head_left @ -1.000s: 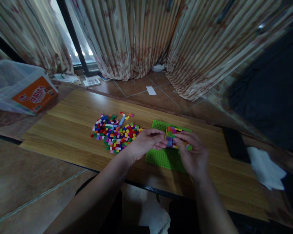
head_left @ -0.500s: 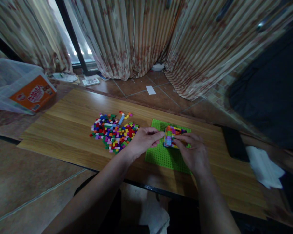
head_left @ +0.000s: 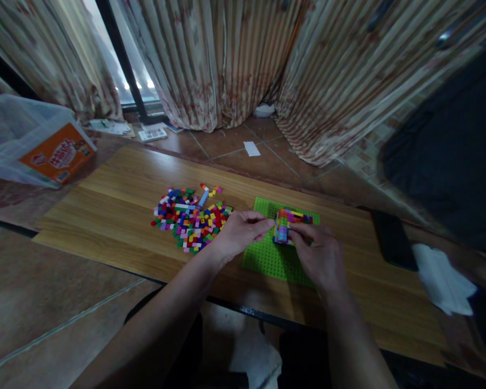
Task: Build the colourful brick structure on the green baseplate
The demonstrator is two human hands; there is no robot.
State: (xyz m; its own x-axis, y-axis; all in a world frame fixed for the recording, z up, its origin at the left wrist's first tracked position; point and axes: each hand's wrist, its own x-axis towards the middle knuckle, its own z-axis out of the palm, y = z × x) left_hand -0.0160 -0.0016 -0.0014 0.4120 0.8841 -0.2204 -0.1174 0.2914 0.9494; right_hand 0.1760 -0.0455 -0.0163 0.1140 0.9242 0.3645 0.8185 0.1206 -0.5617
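Hands: two, both bare, the left hand point(head_left: 242, 232) and the right hand point(head_left: 323, 256), facing each other.
Left grip: thumb and forefinger brought together at their tips; whether a small piece sits between them cannot be told.
Right grip: thumb and fingers bent inward at the brick build point(head_left: 282, 231); whether they pinch it or a loose piece cannot be told, since the hand covers that part.
Brick build: one, multicoloured, between the two hands; its left end is just beside the left fingertips, its near right part is under the right fingers.
Green baseplate point(head_left: 267, 265): one, studded, lying flat beneath the brick build and hands.
Loose bricks point(head_left: 194, 222): one spread-out heap in many colours, left of the baseplate, too many and too small to count; the left hand and forearm overlap its near right edge in view.
Table point(head_left: 113, 200): one, wood-grained, under the baseplate and heap.
Black flat object point(head_left: 393, 239): one, on the right part of the table, well apart from the right hand.
White crumpled sheet point(head_left: 443, 278): one, just beside the black flat object.
Clear bin point(head_left: 16, 146): one, beyond the table's left end, with one orange label point(head_left: 59, 154).
Floor slip point(head_left: 251, 148): one, white, on the tiles before the patterned curtains point(head_left: 243, 70).
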